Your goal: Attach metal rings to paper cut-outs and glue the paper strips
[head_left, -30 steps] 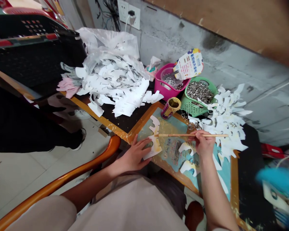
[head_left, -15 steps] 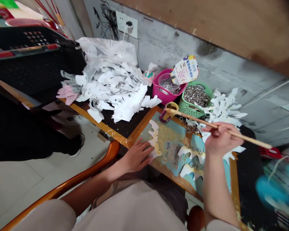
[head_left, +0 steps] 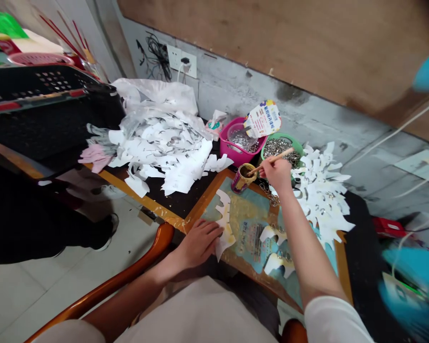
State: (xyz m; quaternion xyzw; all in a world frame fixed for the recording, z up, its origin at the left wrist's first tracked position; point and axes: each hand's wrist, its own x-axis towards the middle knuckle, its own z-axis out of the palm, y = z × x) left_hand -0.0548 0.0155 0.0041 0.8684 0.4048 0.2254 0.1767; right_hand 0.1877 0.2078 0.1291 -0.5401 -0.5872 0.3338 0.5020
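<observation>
Right hand (head_left: pixel 277 174): closed, gripping a wooden brush (head_left: pixel 283 154). Compared with the earlier frames, this hand has moved up from over the board, and the brush now slants down toward 9 o'clock, its tip at the mouth of a small can (head_left: pixel 241 179).

Left hand (head_left: pixel 199 242): open, fingers spread, resting on a white paper cutout (head_left: pixel 224 224). The cutout lies on the left part of a wood-framed printed board (head_left: pixel 248 238), at about 7 o'clock from the right hand.

From the right hand, a green basket (head_left: pixel 286 138) of metal rings (head_left: pixel 277 148) sits at 1 o'clock. A pink tub (head_left: pixel 236 150) sits at 11 o'clock, and a cluster of white cutouts (head_left: pixel 323 200) lies at 3 o'clock.
</observation>
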